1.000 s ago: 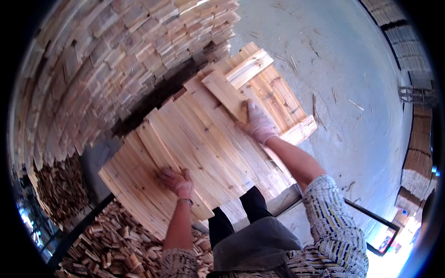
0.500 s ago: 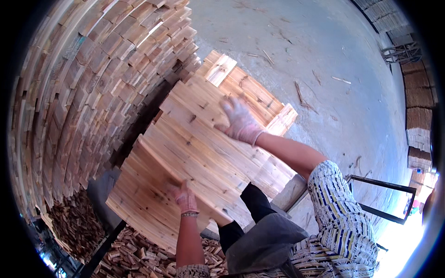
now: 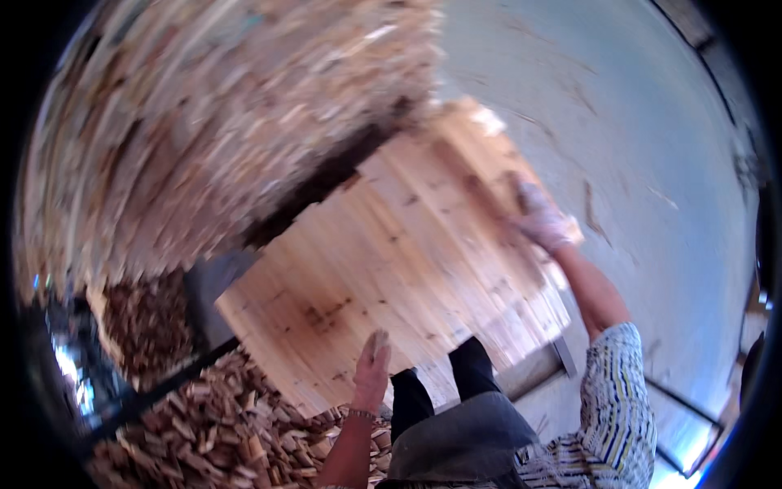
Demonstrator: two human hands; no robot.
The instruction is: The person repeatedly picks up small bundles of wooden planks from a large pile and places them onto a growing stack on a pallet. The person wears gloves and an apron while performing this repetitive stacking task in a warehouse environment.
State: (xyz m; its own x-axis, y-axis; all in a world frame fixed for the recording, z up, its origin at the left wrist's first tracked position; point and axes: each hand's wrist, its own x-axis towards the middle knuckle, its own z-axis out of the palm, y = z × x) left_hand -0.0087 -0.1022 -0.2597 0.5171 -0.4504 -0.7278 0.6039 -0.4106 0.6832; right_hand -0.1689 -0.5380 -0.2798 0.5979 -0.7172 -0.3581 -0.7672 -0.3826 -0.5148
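Observation:
A wide panel of pale wooden strips, with stepped ends and dark knots, lies slantwise before me. My left hand, in a thin glove, is at its near edge, fingers stretched out and pointing away from me. My right hand, also gloved, is spread on the panel's right part; its fingers are smeared by motion. Under the far right end, other wood shows, too blurred to tell apart. Nothing shows inside either hand.
A tall stack of wooden strips rises at the left and far left. Small wood offcuts lie heaped at the lower left, beside a dark bar. Grey floor with scattered splinters stretches to the right. A dark metal frame stands at the lower right.
The raised panel edge by my left hand has come down, and the surface now lies flat. My right hand has slid toward the right edge. The whole view has shifted and blurred.

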